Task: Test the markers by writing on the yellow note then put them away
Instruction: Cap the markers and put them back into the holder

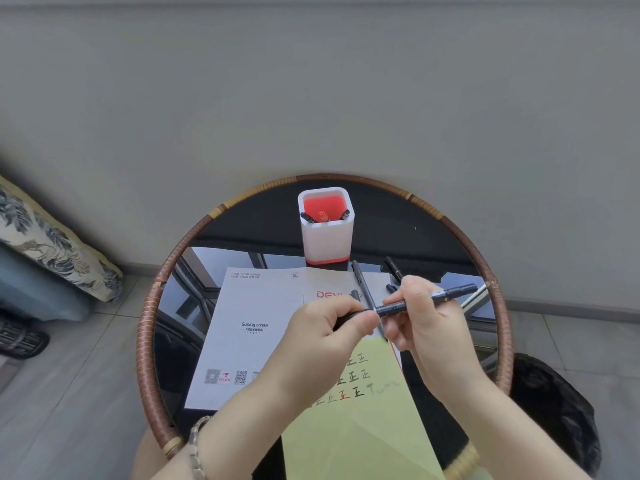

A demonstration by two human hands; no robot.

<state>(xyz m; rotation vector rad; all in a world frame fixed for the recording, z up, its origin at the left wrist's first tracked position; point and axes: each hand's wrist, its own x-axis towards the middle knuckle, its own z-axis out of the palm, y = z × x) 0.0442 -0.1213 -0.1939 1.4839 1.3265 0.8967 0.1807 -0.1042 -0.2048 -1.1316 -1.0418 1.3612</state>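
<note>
Holding a black marker (453,292) above the yellow note (363,434), we grip it with both hands. Our left hand (329,329) curls round one end and hides it; our right hand (429,327) pinches the smooth round barrel. Our left wrist covers some marks on the flat note, lying on the shiny round table (147,327).
</note>
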